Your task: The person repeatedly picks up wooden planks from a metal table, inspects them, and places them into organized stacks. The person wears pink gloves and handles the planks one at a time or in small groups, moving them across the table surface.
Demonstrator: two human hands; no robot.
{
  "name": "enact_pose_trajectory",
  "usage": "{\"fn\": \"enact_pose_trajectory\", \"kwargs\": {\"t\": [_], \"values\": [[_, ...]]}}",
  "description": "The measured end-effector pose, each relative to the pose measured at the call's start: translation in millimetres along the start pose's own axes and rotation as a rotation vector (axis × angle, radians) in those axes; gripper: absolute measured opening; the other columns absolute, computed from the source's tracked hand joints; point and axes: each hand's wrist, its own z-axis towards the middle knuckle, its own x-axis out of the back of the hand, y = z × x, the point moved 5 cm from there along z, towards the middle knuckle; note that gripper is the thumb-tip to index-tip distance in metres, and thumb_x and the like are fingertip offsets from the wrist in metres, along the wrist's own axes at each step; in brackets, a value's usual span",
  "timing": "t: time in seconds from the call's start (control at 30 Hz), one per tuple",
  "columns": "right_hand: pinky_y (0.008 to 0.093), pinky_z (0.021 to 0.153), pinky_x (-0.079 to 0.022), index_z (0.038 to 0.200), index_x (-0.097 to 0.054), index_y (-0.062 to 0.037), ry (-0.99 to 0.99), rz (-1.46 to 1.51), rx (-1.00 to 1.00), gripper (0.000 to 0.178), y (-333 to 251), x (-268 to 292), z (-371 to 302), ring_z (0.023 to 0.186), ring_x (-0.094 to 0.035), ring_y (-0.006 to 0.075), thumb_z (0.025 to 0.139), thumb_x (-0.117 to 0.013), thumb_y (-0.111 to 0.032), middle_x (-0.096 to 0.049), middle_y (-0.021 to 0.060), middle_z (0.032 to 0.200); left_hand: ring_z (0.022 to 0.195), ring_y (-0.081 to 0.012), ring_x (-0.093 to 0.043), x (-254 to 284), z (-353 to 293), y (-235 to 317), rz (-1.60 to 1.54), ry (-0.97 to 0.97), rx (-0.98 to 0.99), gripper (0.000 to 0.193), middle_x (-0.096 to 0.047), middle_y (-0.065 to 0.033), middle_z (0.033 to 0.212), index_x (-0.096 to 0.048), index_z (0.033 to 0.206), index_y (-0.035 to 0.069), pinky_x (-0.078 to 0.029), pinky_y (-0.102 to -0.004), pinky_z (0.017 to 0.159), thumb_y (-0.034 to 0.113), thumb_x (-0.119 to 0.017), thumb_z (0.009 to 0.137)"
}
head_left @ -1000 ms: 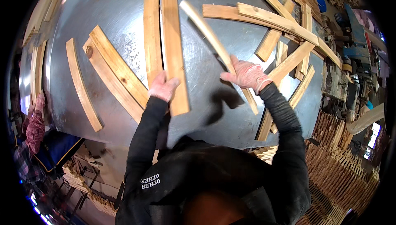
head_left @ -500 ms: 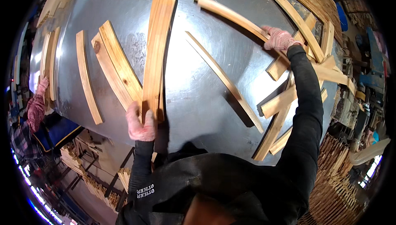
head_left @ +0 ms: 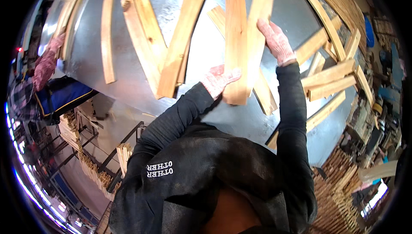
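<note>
My left hand (head_left: 220, 79), in a pale pink knit glove, grips the lower part of a wooden board (head_left: 236, 41), thumb across its face and fingers partly hidden. My right hand (head_left: 277, 41), gloved alike, holds the right edge of a second board (head_left: 260, 8). This one leans beside the first and is partly covered by it. Below them, another wooden piece (head_left: 265, 93) shows on the metal table (head_left: 201, 47). Left of my left hand lies a long board (head_left: 184, 36) overlapping another piece.
Two boards (head_left: 146, 28) and a curved strip (head_left: 108, 36) lie to the left. Farther left, another person's gloved hand (head_left: 56, 43) touches upright-looking strips. Crossed wooden pieces (head_left: 330, 77) pile up at right, near a long curved strip (head_left: 319, 15).
My left hand has left the overlapping boards and moved right onto another board. My right hand has come left from the pile, holding a board. The whole view has shifted.
</note>
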Motion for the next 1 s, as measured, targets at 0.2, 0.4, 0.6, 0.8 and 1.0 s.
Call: {"fn": "enact_pose_trajectory", "kwargs": {"t": [0.2,0.4,0.6,0.8,1.0], "values": [[0.0380,0.099,-0.042,0.121,-0.064,-0.0076,0.245,-0.346,-0.097,0.033,3.1,1.6,-31.1,0.112,-0.058,0.0350,0.095,-0.050,-0.025,-0.066,0.0175,0.116,0.085,-0.0117,-0.063,134.8,-63.9,36.1,0.153,0.275,-0.140,0.040,-0.069,-0.0070,0.092,-0.064,0.111,-0.002,-0.052,-0.0305,0.075,0.023,-0.077,0.082],[0.0455,0.099,-0.042,0.140,-0.040,-0.0048,0.133,-0.715,-0.241,0.065,28.6,-43.3,-79.6,0.111,-0.054,0.0434,0.090,-0.056,-0.044,-0.058,0.0271,0.116,0.088,-0.0219,-0.066,315.1,-173.7,146.1,0.943,0.958,-0.282,0.037,-0.070,-0.0139,0.097,-0.062,0.112,0.001,-0.052,-0.0334,0.079,0.023,-0.072,0.084],[0.0491,0.105,-0.038,0.155,-0.003,-0.0185,0.156,-0.994,-0.236,0.109,33.2,-130.1,-114.4,0.127,-0.041,0.0445,0.076,-0.076,-0.035,-0.039,0.0298,0.139,0.102,-0.0382,-0.063,521.2,-269.2,221.8,1.336,1.371,0.172,0.042,-0.067,-0.0194,0.105,-0.059,0.111,0.010,-0.049,-0.0470,0.088,0.044,-0.057,0.085],[0.0505,0.093,-0.047,0.154,-0.001,-0.0222,0.227,-1.147,-0.411,0.094,22.2,-154.9,-120.3,0.114,-0.052,0.0404,0.086,-0.063,-0.041,-0.049,0.0232,0.129,0.101,-0.0370,-0.063,616.6,-254.3,242.8,1.330,1.383,0.281,0.042,-0.066,-0.0171,0.108,-0.057,0.112,0.007,-0.050,-0.0472,0.084,0.039,-0.062,0.084],[0.0512,0.091,-0.046,0.153,-0.011,-0.0089,0.249,-1.056,-0.379,0.090,22.8,-171.2,-124.5,0.109,-0.055,0.0446,0.087,-0.063,-0.042,-0.054,0.0301,0.120,0.110,-0.0375,-0.056,514.5,-229.5,264.1,1.448,1.418,-0.611,0.069,-0.056,-0.0208,0.122,-0.047,0.131,0.001,-0.048,-0.0448,0.091,0.035,-0.072,0.077]]}}
